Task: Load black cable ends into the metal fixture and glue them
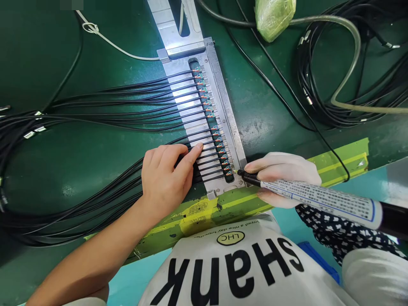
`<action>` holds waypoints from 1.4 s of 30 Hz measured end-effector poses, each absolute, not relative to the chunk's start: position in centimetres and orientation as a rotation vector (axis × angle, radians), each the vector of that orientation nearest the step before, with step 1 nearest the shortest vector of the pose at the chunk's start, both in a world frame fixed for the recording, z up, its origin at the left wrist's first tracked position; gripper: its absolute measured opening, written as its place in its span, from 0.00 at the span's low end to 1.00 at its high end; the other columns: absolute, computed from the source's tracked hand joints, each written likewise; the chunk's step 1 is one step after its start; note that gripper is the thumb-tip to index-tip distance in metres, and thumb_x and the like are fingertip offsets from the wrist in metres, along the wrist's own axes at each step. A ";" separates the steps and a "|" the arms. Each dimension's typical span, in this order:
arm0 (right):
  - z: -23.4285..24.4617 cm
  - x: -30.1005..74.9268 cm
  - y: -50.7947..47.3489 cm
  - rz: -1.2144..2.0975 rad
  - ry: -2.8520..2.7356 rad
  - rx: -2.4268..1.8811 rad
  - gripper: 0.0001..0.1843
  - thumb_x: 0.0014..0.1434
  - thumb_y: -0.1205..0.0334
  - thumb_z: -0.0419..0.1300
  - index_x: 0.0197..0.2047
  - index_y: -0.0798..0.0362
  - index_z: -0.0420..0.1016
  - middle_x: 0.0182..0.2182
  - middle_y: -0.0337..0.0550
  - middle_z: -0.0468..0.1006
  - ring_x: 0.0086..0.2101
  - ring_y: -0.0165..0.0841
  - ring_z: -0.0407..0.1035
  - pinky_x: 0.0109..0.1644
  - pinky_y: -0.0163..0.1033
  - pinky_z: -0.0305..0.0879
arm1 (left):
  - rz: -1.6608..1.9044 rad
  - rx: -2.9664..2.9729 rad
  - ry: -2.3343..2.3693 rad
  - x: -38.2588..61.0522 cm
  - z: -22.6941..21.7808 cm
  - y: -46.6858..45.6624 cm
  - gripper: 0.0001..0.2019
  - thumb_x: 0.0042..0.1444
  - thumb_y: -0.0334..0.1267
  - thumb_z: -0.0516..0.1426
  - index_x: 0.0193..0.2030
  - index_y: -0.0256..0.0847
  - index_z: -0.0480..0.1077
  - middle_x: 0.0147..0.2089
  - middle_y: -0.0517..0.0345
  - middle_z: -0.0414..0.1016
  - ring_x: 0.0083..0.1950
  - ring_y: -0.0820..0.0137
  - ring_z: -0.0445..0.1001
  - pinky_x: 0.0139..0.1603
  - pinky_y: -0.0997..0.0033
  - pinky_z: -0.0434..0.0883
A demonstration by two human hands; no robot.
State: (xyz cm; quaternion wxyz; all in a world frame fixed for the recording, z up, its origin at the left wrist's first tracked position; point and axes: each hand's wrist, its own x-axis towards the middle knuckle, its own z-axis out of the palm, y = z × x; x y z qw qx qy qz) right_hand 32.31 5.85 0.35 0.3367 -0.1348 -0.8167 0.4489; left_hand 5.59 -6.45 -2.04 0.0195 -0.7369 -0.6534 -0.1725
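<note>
My left hand [165, 174] lies flat with fingers stretched out, pressing on several black cables [127, 91] where they enter a long metal fixture [223, 102]. The cable ends with small coloured wires [212, 117] sit in a row in the fixture's slot. My right hand [282, 176], in a white glove, is closed on a white marker pen [318, 197]. The pen's dark tip [238, 171] touches the nearest cable end at the lower end of the slot.
A green mat [63, 55] covers the bench, with a yellow-green strip [338, 163] along its near edge. Coiled black cables [350, 76], a grey hose [353, 55] and a green-wrapped object [274, 17] lie at the back right. A white cord [105, 38] runs at the back left.
</note>
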 end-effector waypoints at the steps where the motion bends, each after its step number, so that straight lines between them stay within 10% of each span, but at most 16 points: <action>1: 0.4 32.3 5.8 1.172 -2.122 -0.354 0.15 0.53 0.67 0.72 0.44 0.55 0.78 0.44 0.53 0.84 0.40 0.39 0.81 0.40 0.40 0.80 | -0.543 -2.289 -2.032 5.6 -2.0 -6.5 0.18 0.66 0.32 0.55 0.62 0.47 0.71 0.44 0.50 0.76 0.45 0.64 0.71 0.42 0.62 0.59; 42: 1.1 32.9 5.4 1.159 -2.175 -0.338 0.12 0.56 0.67 0.70 0.43 0.55 0.76 0.45 0.55 0.83 0.39 0.39 0.80 0.39 0.42 0.79 | -0.542 -2.273 -2.006 5.6 -2.2 -6.5 0.19 0.66 0.31 0.55 0.62 0.47 0.70 0.45 0.51 0.75 0.45 0.64 0.71 0.42 0.62 0.59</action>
